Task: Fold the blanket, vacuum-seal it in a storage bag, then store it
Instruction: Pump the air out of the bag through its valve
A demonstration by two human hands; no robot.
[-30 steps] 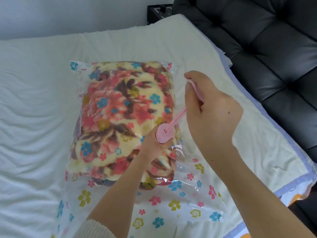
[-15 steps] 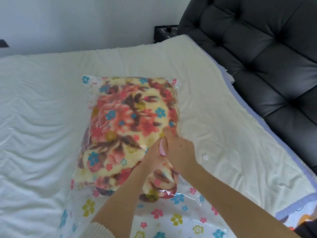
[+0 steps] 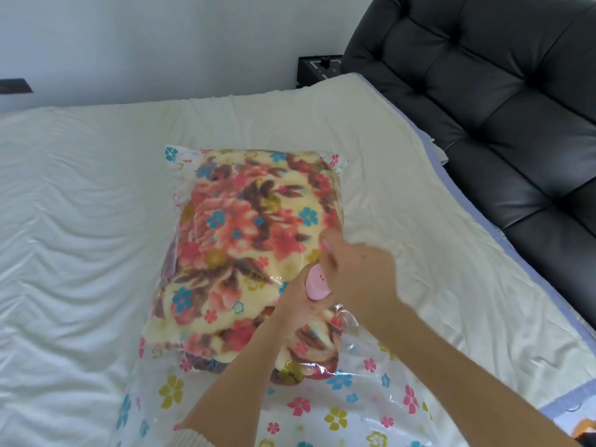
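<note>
A folded floral blanket (image 3: 248,240) lies inside a clear storage bag (image 3: 342,411) printed with small flowers, flat on the bed. A pink hand pump (image 3: 317,283) stands on the bag near the blanket's right edge. My left hand (image 3: 295,300) grips the pump's barrel from below. My right hand (image 3: 358,269) is blurred and curled over the pump's top, hiding the handle.
The white bed sheet (image 3: 80,253) spreads wide to the left and behind. A black tufted headboard (image 3: 503,124) runs along the right. A small black nightstand (image 3: 319,71) stands at the back against the wall.
One second ago my right hand held the pump's handle pulled out high. It pushed the handle down onto the barrel, and now it sits blurred just above the barrel. The camera tilted up.
</note>
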